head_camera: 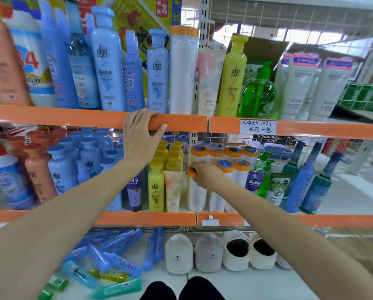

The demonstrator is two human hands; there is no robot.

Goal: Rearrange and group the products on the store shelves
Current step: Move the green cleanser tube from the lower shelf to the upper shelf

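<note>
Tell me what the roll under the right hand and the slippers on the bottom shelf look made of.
The roll looks like folded translucent plastic film, milky with a slight sheen, and has an orange ring at the top, perhaps tape. The right hand holds its top. The slippers look like soft matte fabric with stitched faces.

Bottles (107, 61) stand on the upper shelf (73, 115), slippers (215, 252) lowest.

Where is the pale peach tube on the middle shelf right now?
The pale peach tube stands at the middle shelf's front edge, between a yellow bottle and the orange-capped white roll that the right hand grips.
</note>
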